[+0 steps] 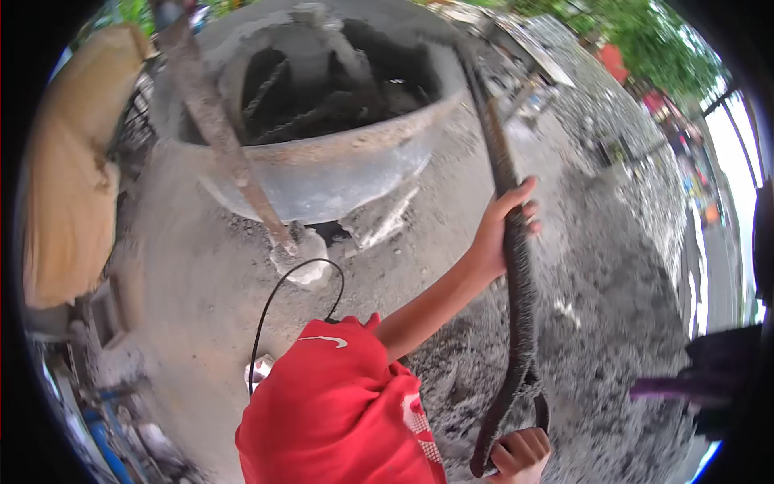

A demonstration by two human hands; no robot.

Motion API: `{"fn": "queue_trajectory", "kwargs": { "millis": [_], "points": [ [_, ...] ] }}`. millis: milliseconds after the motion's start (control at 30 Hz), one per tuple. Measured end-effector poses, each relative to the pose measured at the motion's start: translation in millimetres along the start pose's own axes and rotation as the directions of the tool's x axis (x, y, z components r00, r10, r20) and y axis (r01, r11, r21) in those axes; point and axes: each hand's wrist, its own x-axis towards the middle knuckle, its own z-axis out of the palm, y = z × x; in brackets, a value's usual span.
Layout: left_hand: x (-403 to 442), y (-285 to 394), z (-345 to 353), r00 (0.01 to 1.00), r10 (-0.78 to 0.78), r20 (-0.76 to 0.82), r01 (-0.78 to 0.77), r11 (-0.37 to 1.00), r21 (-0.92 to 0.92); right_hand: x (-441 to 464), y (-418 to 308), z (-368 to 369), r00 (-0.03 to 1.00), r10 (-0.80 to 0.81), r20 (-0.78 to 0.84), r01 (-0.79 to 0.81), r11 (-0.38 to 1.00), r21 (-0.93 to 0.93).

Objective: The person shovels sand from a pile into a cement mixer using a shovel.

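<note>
A long dark shovel [517,282] runs down the right of centre. It has a split grip at its lower end, and its far end is blurred at the rim of a large round grey mixer pan [322,173]. Midway along the shaft, my left hand [506,226] is wrapped round it, arm stretched out from a red sleeve. My right hand [520,453] is closed on the grip near the bottom edge. Grey mixing arms [351,60] and dark wet material show inside the pan.
A rusty post [211,121] slants in front of the pan to a pale block [310,262]. A tan sack [76,169] hangs or stands at left. Grey loose material [613,298] covers the ground at right, with a gravel heap [601,81] beyond. A thin black cable [270,298] loops nearby.
</note>
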Motion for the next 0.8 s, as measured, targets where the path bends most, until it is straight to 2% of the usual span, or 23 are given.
{"fn": "queue_trajectory", "kwargs": {
  "millis": [33, 67, 133, 167, 233, 267, 300, 333, 433, 533, 600, 767, 800],
  "points": [
    [-3.1, 13.0, -8.4, 0.991, 0.117, -0.072, -0.113, 0.992, 0.061, 9.3, 14.2, 4.0, 0.997, -0.061, 0.052, 0.062, 0.998, -0.018],
    [-4.0, 27.1, -30.0, 0.986, 0.137, -0.090, -0.133, 0.990, 0.050, 20.8, 28.2, 7.7, 0.988, -0.127, 0.092, 0.127, 0.992, 0.003],
    [-6.7, 51.0, -88.4, 0.969, 0.211, -0.128, -0.207, 0.977, 0.047, 44.6, 46.5, 11.2, 0.978, -0.200, 0.053, 0.195, 0.977, 0.084],
    [-8.2, 64.3, -103.3, 0.968, 0.193, -0.158, -0.178, 0.979, 0.100, 54.7, 58.4, 6.3, 0.970, -0.239, 0.053, 0.232, 0.966, 0.111],
    [2.2, 66.2, -86.8, 0.976, 0.192, -0.103, -0.199, 0.978, -0.065, 72.7, 58.0, -9.8, 0.952, -0.307, 0.024, 0.304, 0.950, 0.074],
    [-1.4, 65.7, -88.1, 0.969, 0.237, -0.070, -0.239, 0.971, -0.021, 76.1, 56.2, -6.5, 0.945, -0.321, 0.055, 0.317, 0.945, 0.082],
    [-10.9, 54.2, -98.0, 0.966, 0.229, -0.120, -0.234, 0.972, -0.032, 76.7, 59.0, -4.9, 0.937, -0.335, 0.100, 0.329, 0.941, 0.074],
    [-7.3, 58.2, -105.1, 0.968, 0.217, -0.125, -0.221, 0.975, -0.017, 69.9, 58.3, 6.0, 0.941, -0.309, 0.140, 0.313, 0.950, -0.012],
    [-7.6, 68.4, -108.5, 0.970, 0.206, -0.130, -0.202, 0.979, 0.039, 44.5, 76.6, 45.7, 0.930, -0.270, 0.251, 0.276, 0.961, 0.010],
    [-10.3, 66.6, -140.8, 0.976, 0.188, -0.113, -0.173, 0.977, 0.128, 26.5, 81.9, 92.7, 0.972, -0.202, 0.115, 0.188, 0.974, 0.124],
    [-13.7, 68.9, -154.9, 0.978, 0.180, -0.106, -0.160, 0.972, 0.174, 19.3, 81.0, 109.6, 0.982, -0.165, 0.092, 0.141, 0.964, 0.225],
    [-23.8, 80.8, -159.1, 0.988, 0.083, -0.131, -0.054, 0.976, 0.213, 6.5, 76.8, 139.7, 1.000, -0.006, -0.007, 0.008, 0.918, 0.397],
    [-27.4, 83.8, -149.4, 0.988, 0.044, -0.151, -0.011, 0.977, 0.213, 5.9, 80.4, 142.3, 0.999, -0.014, -0.038, 0.031, 0.879, 0.477]
  ]
}}
